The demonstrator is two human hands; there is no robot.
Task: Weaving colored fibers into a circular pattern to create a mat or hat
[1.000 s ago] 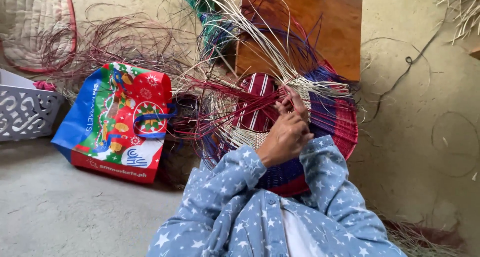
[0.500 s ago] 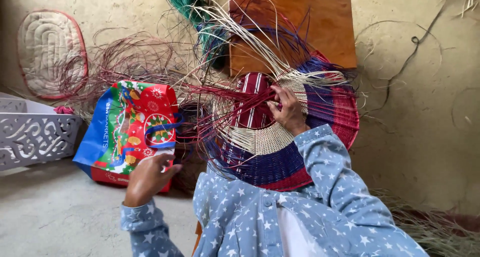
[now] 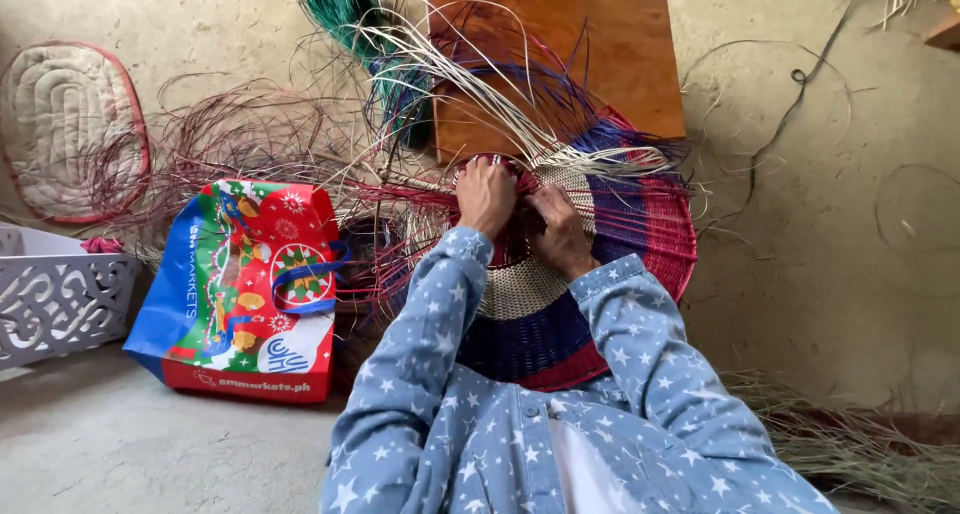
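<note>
A round woven basket piece (image 3: 560, 314) with cream, blue and dark red bands rests against my lap, its unwoven strands (image 3: 470, 84) fanning up and to the left. My left hand (image 3: 487, 195) grips the upper woven edge, fingers curled around red strands. Just to its right, my right hand (image 3: 558, 229) pinches strands at the same rim. Both sleeves are blue with white stars.
A colourful shopping bag (image 3: 250, 289) stands at the left. Further left sits a grey cut-out plastic crate (image 3: 55, 299), with a quilted oval mat (image 3: 65, 124) on the wall above it. A wooden board (image 3: 570, 49) leans behind. Dry grass (image 3: 850, 444) lies at the lower right.
My left hand has come up from near the shopping bag to the basket rim beside my right hand. The view has shifted slightly.
</note>
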